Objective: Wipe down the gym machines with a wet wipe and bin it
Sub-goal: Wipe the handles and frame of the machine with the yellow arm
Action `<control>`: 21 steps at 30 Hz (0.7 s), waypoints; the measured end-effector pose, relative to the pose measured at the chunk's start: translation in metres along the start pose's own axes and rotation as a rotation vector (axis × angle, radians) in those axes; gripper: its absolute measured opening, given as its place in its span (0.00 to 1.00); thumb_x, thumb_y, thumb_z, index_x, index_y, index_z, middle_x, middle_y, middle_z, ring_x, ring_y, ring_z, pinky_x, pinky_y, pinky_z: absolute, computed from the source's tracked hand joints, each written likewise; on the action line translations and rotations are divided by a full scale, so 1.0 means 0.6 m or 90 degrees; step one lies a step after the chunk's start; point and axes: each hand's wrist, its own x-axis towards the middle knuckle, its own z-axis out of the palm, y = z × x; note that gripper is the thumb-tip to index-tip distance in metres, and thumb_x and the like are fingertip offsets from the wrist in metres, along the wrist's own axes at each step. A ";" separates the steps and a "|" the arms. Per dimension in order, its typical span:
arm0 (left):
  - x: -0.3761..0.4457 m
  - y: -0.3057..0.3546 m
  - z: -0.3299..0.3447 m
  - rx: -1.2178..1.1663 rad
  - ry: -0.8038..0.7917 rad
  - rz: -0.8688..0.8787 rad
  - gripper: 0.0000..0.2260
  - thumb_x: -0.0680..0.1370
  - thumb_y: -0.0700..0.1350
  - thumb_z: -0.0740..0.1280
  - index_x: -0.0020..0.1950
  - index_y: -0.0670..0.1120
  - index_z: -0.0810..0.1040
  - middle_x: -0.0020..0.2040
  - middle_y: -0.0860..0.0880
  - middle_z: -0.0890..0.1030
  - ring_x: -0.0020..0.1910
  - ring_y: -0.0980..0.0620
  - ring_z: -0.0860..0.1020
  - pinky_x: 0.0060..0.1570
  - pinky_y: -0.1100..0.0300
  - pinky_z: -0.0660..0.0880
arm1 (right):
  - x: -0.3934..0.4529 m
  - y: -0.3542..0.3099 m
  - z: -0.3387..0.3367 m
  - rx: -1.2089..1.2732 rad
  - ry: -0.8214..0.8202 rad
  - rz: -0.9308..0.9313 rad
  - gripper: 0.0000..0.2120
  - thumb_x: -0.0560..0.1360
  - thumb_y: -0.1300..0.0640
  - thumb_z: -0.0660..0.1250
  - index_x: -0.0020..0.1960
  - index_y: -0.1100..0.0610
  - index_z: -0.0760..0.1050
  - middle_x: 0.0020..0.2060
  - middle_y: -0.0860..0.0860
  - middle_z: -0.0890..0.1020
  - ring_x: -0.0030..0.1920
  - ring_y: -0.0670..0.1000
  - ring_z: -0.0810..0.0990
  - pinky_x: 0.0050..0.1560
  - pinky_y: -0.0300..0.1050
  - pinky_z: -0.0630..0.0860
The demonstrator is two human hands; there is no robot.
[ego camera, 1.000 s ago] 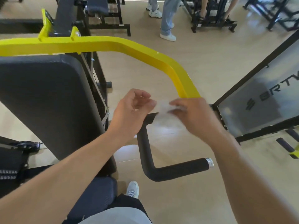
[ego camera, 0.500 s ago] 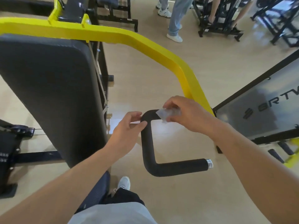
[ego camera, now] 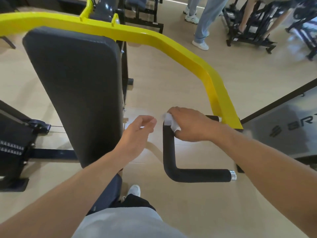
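Note:
A black foam-covered handle (ego camera: pixel 169 152) bends from the yellow machine arm (ego camera: pixel 212 78) down and then right to a silver end cap (ego camera: pixel 233 174). My right hand (ego camera: pixel 190 125) presses a white wet wipe (ego camera: pixel 170 121) onto the handle's top bend, fingers wrapped over it. My left hand (ego camera: pixel 137 133) hovers just left of the handle, fingers loosely curled and apart, holding nothing. The black back pad (ego camera: pixel 77 90) of the machine stands to the left.
A weight stack with a cable pulley (ego camera: pixel 15 140) sits at the far left. A tinted panel with a logo (ego camera: pixel 288 127) stands at the right. People's legs (ego camera: pixel 202 23) and other black machines (ego camera: pixel 248 26) fill the far floor. My shoe (ego camera: pixel 134 189) is below.
My right hand has taken the wipe alone and lowered it onto the handle's top bend. My left hand has let go of the wipe and pulled away to the left.

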 end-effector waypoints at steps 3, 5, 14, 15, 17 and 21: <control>0.001 0.007 -0.004 -0.020 0.041 0.005 0.14 0.84 0.55 0.59 0.66 0.52 0.75 0.60 0.55 0.80 0.58 0.56 0.80 0.66 0.50 0.75 | 0.005 -0.009 -0.034 0.172 -0.122 0.012 0.15 0.76 0.51 0.60 0.61 0.52 0.71 0.57 0.50 0.77 0.56 0.55 0.76 0.58 0.53 0.75; 0.003 0.005 -0.009 -0.033 0.055 -0.003 0.15 0.84 0.55 0.59 0.66 0.51 0.76 0.60 0.55 0.81 0.58 0.56 0.80 0.65 0.51 0.75 | -0.003 -0.011 -0.028 0.177 -0.078 0.027 0.17 0.80 0.40 0.53 0.56 0.50 0.73 0.55 0.49 0.78 0.56 0.54 0.77 0.59 0.54 0.74; 0.012 0.005 -0.004 -0.034 0.006 -0.032 0.16 0.84 0.54 0.58 0.64 0.48 0.78 0.58 0.53 0.82 0.57 0.54 0.81 0.64 0.53 0.75 | -0.002 0.036 -0.027 -0.043 -0.046 0.102 0.18 0.85 0.48 0.43 0.55 0.52 0.70 0.42 0.49 0.78 0.50 0.60 0.77 0.43 0.50 0.68; 0.014 0.005 -0.010 -0.034 0.007 -0.032 0.15 0.84 0.54 0.58 0.64 0.48 0.78 0.57 0.53 0.83 0.57 0.54 0.81 0.64 0.53 0.76 | -0.019 0.058 -0.029 -0.079 -0.051 0.151 0.17 0.85 0.50 0.44 0.62 0.53 0.69 0.49 0.51 0.80 0.54 0.61 0.78 0.46 0.50 0.72; 0.015 0.003 -0.019 -0.042 0.021 -0.039 0.15 0.84 0.53 0.59 0.62 0.48 0.79 0.56 0.53 0.84 0.55 0.53 0.82 0.63 0.54 0.76 | -0.041 0.078 -0.027 -0.157 -0.046 0.218 0.16 0.85 0.56 0.48 0.68 0.57 0.66 0.57 0.57 0.81 0.55 0.61 0.79 0.50 0.52 0.77; 0.014 0.000 -0.012 -0.084 0.040 -0.050 0.13 0.84 0.52 0.61 0.59 0.47 0.81 0.54 0.52 0.85 0.55 0.52 0.83 0.61 0.54 0.77 | 0.002 -0.011 -0.006 -0.083 0.048 0.222 0.14 0.82 0.55 0.51 0.52 0.52 0.76 0.47 0.56 0.83 0.44 0.60 0.77 0.43 0.49 0.72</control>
